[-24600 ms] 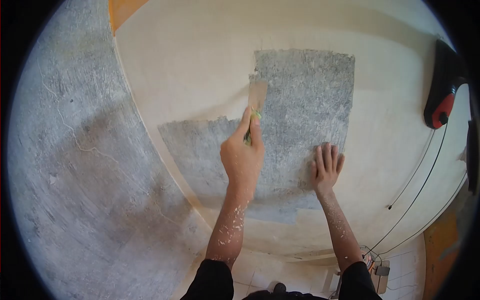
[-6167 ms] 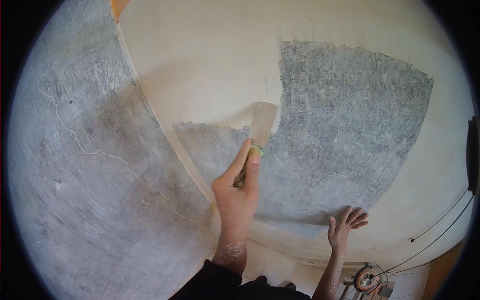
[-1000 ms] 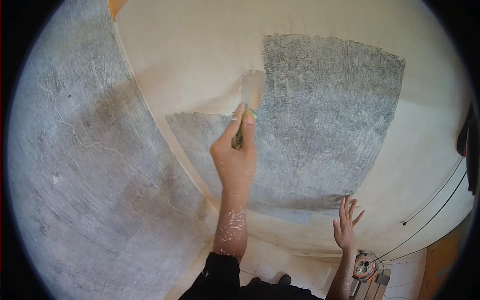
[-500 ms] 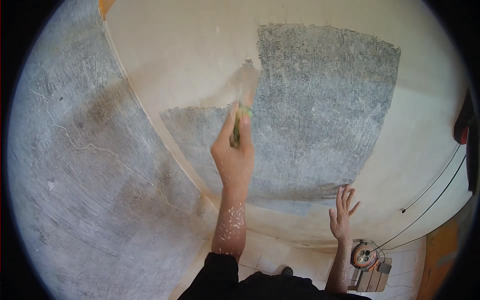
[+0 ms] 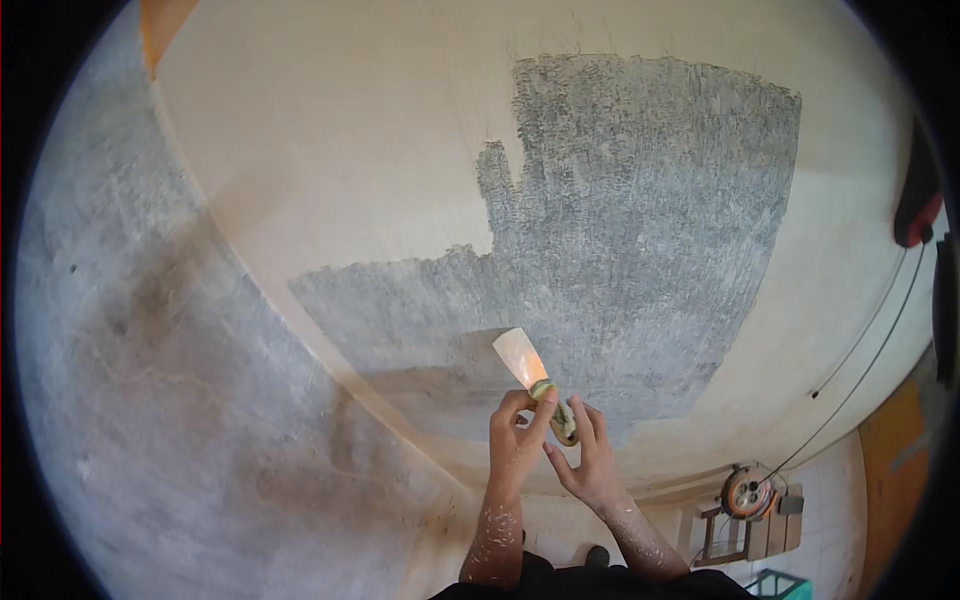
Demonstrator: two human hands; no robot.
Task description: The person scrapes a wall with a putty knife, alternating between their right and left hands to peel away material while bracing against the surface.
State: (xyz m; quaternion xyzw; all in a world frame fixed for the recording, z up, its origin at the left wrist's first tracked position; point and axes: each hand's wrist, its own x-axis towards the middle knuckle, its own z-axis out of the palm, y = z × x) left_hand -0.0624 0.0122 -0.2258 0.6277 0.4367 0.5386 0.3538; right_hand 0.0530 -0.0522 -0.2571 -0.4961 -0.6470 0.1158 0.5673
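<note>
My left hand (image 5: 515,440) is closed round a putty knife (image 5: 518,358), thumb along the upper handle. Its wide, pale blade points up and to the left, standing away from the wall with its shadow beside it. My right hand (image 5: 592,465) is at the lower end of the green and cream handle, thumb and fingers apart on either side of it. Behind the tool, a rough grey patch (image 5: 640,220) shows bare in the cream wall coating (image 5: 350,140). A narrow grey strip rises at its upper left. White flecks cover both forearms.
A mottled grey wall (image 5: 130,430) meets the cream wall at a corner on the left. An orange cable reel (image 5: 747,493) rests on a small wooden stool (image 5: 770,535) at lower right, its black cable running up the wall. A green stool (image 5: 780,585) stands near the bottom edge.
The putty knife has come down from the wall to chest level in my left hand. My right hand has moved left to its handle. The grey strip at the patch's upper left is now uncovered to view.
</note>
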